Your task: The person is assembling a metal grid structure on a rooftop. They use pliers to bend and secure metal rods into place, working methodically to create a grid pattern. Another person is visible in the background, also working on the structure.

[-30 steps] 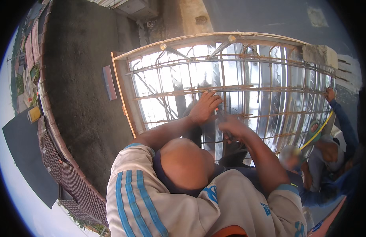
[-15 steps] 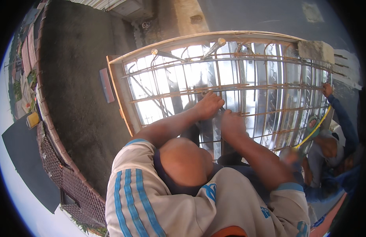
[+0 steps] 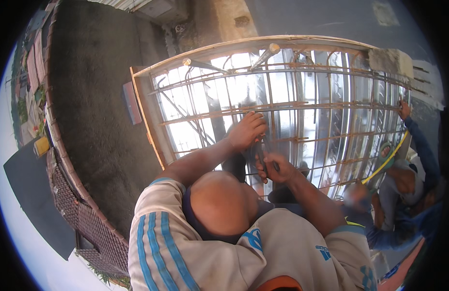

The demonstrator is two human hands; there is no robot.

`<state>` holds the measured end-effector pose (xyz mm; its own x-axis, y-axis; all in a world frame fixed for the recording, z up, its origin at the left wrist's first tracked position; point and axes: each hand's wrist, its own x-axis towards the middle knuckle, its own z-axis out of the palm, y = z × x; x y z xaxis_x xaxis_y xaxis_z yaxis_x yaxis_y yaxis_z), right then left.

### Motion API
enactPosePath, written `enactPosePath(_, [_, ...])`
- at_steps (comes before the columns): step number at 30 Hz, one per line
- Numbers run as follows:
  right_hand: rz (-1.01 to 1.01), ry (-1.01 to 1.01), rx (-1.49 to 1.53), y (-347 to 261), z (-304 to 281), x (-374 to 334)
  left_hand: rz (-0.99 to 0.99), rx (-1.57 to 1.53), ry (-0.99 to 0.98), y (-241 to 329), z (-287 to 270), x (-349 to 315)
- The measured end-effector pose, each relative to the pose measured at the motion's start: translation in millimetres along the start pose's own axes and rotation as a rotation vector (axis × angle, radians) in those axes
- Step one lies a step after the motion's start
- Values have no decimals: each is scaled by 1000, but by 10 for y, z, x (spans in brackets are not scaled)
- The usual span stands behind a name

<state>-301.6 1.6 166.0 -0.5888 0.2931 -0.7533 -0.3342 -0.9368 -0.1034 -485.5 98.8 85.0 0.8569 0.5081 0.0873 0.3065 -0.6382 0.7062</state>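
My right hand point(image 3: 278, 167) is wrapped round the handles of dark pliers point(image 3: 263, 151), whose handles stand apart. Their head points up toward my left hand and sits just below its fingertips. My left hand point(image 3: 250, 130) has its fingers curled in at a middle bar of the rebar grid point(image 3: 219, 113), close to a crossing. What it pinches is hidden by the fingers. The rusty grid lies over shiny ribbed metal decking point(image 3: 282, 92). Under my forearms, my bent knee point(image 3: 219, 203) shows.
A wooden form board point(image 3: 147, 121) edges the grid. Two capped pipes point(image 3: 263, 56) and a concrete block point(image 3: 391, 63) stand at its far side. At right a co-worker's hand point(image 3: 404, 110) touches the bars, near a yellow strip point(image 3: 386, 159). A red-grey float point(image 3: 132, 104) lies left.
My right hand has drawn back toward me and turned, bringing the pliers into plain sight. My left hand has shifted slightly left. The co-worker's hand stays by the bars.
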Motion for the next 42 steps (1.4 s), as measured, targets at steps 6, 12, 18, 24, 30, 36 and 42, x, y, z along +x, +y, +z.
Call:
enactPosePath(6, [-169, 452, -1233, -362, 330, -154, -48, 5, -114, 77, -67, 154])
enactPosePath(12, [61, 752, -1511, -325, 572, -81, -39, 73, -136, 28, 93, 155])
enactPosePath(18, [130, 287, -539, -364, 249, -86, -92, -122, -18, 121, -91, 91])
enactPosePath(24, [27, -37, 221, -20, -18, 24, -66, -30, -87, 83, 32, 87])
enactPosePath(30, [195, 435, -938, -825, 583, -306, -52, -84, -167, 12, -12, 166])
enactPosePath(36, [-103, 638, -1777, -466, 493, -102, -50, -34, -235, 71, 14, 254])
enactPosePath(42, [234, 292, -1004, -682, 267, -137, -139, 39, 60, 29, -250, -15])
